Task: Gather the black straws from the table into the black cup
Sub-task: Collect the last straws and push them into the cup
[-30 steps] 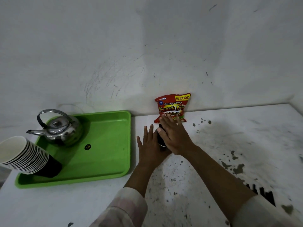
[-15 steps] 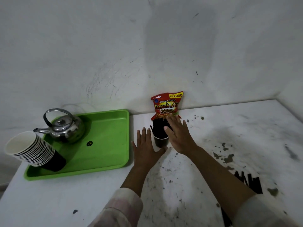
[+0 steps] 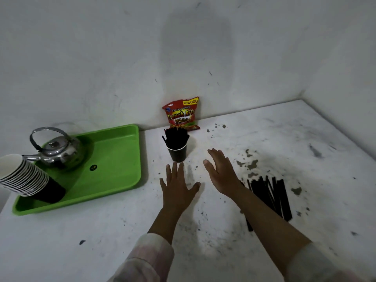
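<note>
Your hands have pulled back from the black cup (image 3: 177, 154), which stands by the snack bag (image 3: 182, 113), holding straws. Your left hand (image 3: 178, 188) and right hand (image 3: 220, 173) are spread flat, empty. Loose black straws (image 3: 268, 195) lie beside your right forearm.

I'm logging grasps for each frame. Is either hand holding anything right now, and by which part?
Nothing is held. The left hand and right hand are both open and empty, near the black paper cup of straws but apart from it.
</note>
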